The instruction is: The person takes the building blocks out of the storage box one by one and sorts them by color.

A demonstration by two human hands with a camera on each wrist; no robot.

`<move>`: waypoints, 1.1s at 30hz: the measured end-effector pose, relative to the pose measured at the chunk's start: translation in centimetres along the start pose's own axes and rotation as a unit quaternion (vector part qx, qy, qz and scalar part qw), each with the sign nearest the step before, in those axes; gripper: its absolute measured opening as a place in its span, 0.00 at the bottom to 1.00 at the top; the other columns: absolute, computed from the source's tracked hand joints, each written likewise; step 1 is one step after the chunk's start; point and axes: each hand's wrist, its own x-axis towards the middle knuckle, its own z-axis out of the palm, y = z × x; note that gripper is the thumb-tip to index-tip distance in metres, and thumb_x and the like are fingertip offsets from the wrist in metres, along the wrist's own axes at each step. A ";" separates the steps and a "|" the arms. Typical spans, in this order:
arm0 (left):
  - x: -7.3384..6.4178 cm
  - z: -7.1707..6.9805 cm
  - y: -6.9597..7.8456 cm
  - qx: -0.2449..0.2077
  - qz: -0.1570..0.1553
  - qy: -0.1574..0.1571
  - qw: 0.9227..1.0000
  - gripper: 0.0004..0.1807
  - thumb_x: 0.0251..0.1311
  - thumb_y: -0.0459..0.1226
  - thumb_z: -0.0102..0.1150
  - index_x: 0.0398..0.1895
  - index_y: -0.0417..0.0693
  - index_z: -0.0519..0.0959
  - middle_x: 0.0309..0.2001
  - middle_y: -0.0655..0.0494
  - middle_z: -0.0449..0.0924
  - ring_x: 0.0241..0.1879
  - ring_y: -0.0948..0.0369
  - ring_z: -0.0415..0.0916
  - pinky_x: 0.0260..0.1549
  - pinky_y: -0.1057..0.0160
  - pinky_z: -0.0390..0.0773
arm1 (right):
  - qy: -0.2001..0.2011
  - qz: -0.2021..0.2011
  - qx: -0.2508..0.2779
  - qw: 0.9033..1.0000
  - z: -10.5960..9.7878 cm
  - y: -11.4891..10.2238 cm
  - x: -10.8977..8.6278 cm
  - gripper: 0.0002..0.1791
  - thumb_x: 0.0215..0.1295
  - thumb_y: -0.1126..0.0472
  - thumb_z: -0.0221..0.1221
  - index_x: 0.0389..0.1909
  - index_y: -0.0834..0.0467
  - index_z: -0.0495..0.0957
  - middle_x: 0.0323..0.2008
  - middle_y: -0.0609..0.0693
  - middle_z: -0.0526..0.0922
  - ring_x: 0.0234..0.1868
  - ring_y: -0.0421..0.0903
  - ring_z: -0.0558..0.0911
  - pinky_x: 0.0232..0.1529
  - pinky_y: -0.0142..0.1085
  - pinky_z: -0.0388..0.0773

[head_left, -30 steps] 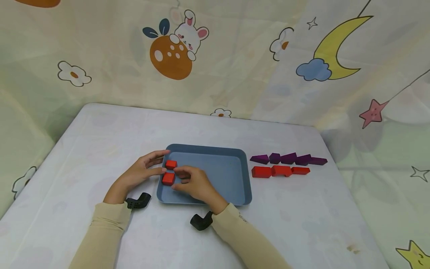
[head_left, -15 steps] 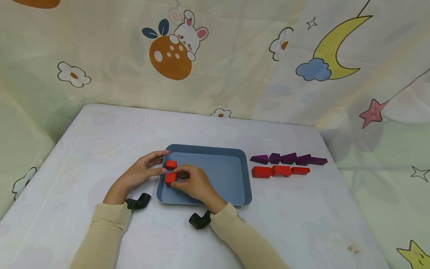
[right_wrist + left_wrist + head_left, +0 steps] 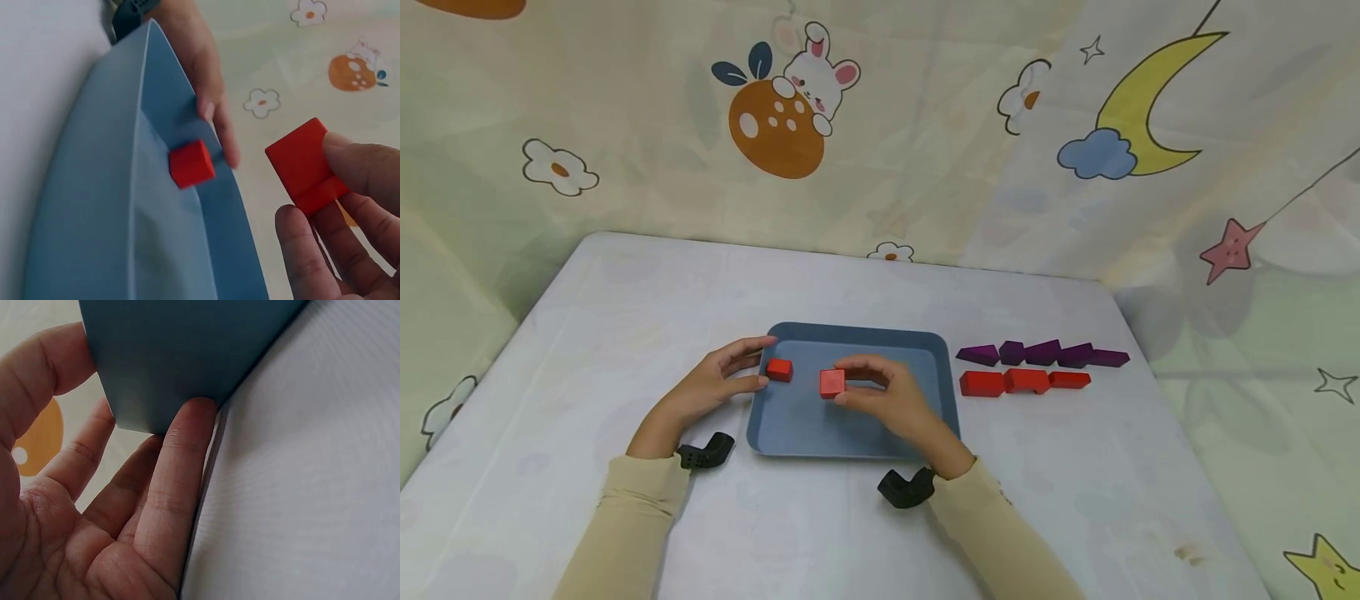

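Observation:
A red block (image 3: 832, 384) is pinched between the thumb and fingers of my right hand (image 3: 891, 396), over the middle of the blue-grey tray (image 3: 850, 452). In the right wrist view, the held block (image 3: 303, 162) has square faces, and my thumb presses one side of it. My left hand (image 3: 718, 375) rests against the tray's left side with fairly straight fingers touching its outer wall and rim. The left wrist view shows a fingertip (image 3: 195, 415) on that wall, close to the table. Another red block (image 3: 779, 370) lies in the tray beside the left thumb.
Right of the tray, several purple blocks (image 3: 1042, 353) lie in a row on the white table (image 3: 662, 292). In front of them is a row of red blocks (image 3: 981, 383). A patterned cloth (image 3: 925, 125) hangs behind the table.
My right hand has taken hold of the nearer red block at the tray's left side and carried it right, over the tray's middle. My left hand stays at the tray.

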 end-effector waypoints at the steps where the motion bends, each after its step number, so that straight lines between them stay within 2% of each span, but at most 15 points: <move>1: 0.0 0.0 0.0 0.000 0.000 0.000 1.000 0.37 0.73 0.33 0.66 0.81 0.37 0.66 0.81 0.35 0.63 0.79 0.34 0.61 0.72 0.40 0.67 | 0.003 -0.003 0.003 1.000 -0.6 0.1 -0.3 0.24 0.68 0.72 0.70 0.64 0.71 0.81 0.61 0.61 0.85 0.62 0.56 0.84 0.57 0.39 0.85; 5: -0.1 0.0 0.0 -0.001 0.000 -0.001 1.000 0.36 0.73 0.33 0.66 0.81 0.38 0.66 0.81 0.36 0.63 0.79 0.35 0.61 0.72 0.43 0.67 | 0.020 -0.018 0.003 1.000 -3.0 0.5 -1.3 0.25 0.68 0.74 0.69 0.65 0.72 0.79 0.62 0.64 0.83 0.62 0.57 0.82 0.56 0.36 0.85; 10: 0.0 0.1 0.0 -0.001 -0.001 -0.001 1.000 0.36 0.73 0.33 0.66 0.81 0.38 0.66 0.81 0.35 0.63 0.79 0.35 0.61 0.73 0.36 0.63 | 0.053 -0.022 -0.018 0.998 -6.0 1.3 -2.6 0.24 0.70 0.73 0.68 0.66 0.71 0.79 0.63 0.64 0.82 0.65 0.60 0.80 0.56 0.34 0.84; 19: 0.0 0.1 0.2 -0.003 -0.006 -0.001 1.000 0.37 0.72 0.34 0.67 0.82 0.38 0.66 0.81 0.36 0.62 0.79 0.34 0.61 0.73 0.33 0.62 | 0.102 -0.006 -0.045 0.994 -10.7 3.0 -5.2 0.23 0.73 0.74 0.65 0.68 0.70 0.78 0.65 0.69 0.80 0.61 0.39 0.81 0.57 0.31 0.82; 22: 0.0 0.1 0.2 0.000 -0.004 -0.002 1.000 0.37 0.73 0.34 0.67 0.82 0.39 0.66 0.82 0.36 0.62 0.79 0.34 0.61 0.73 0.37 0.64 | 0.121 0.001 -0.054 0.991 -12.1 3.3 -6.2 0.24 0.74 0.73 0.64 0.69 0.70 0.77 0.66 0.70 0.79 0.59 0.35 0.82 0.57 0.29 0.82; 24: 0.0 0.1 0.2 0.002 -0.004 -0.003 1.000 0.37 0.73 0.34 0.67 0.82 0.39 0.65 0.82 0.36 0.62 0.79 0.34 0.61 0.72 0.47 0.68 | 0.133 0.001 -0.061 0.989 -12.9 3.6 -6.8 0.24 0.75 0.72 0.64 0.70 0.70 0.76 0.66 0.70 0.79 0.59 0.34 0.82 0.57 0.28 0.81; 26: -0.1 0.0 0.2 0.000 -0.004 -0.003 1.000 0.37 0.73 0.34 0.67 0.82 0.38 0.65 0.82 0.36 0.62 0.79 0.34 0.61 0.68 0.59 0.71 | 0.145 0.001 -0.066 0.987 -13.7 3.9 -7.3 0.24 0.76 0.72 0.63 0.70 0.70 0.76 0.66 0.67 0.80 0.59 0.33 0.82 0.57 0.27 0.81; 29: -0.1 0.0 0.2 -0.005 -0.003 -0.004 1.000 0.37 0.73 0.34 0.67 0.82 0.38 0.65 0.82 0.36 0.61 0.79 0.34 0.60 0.60 0.72 0.71 | 0.162 -0.005 -0.082 0.983 -15.2 4.4 -8.1 0.23 0.77 0.71 0.63 0.69 0.71 0.76 0.62 0.53 0.85 0.58 0.32 0.82 0.57 0.26 0.80; 33: -0.1 0.1 0.3 -0.005 -0.002 -0.004 1.000 0.37 0.73 0.34 0.67 0.82 0.38 0.65 0.82 0.35 0.61 0.79 0.34 0.60 0.59 0.74 0.70 | 0.188 -0.012 -0.108 0.976 -17.6 5.0 -9.3 0.22 0.77 0.71 0.62 0.69 0.71 0.77 0.56 0.32 0.85 0.57 0.30 0.82 0.56 0.24 0.79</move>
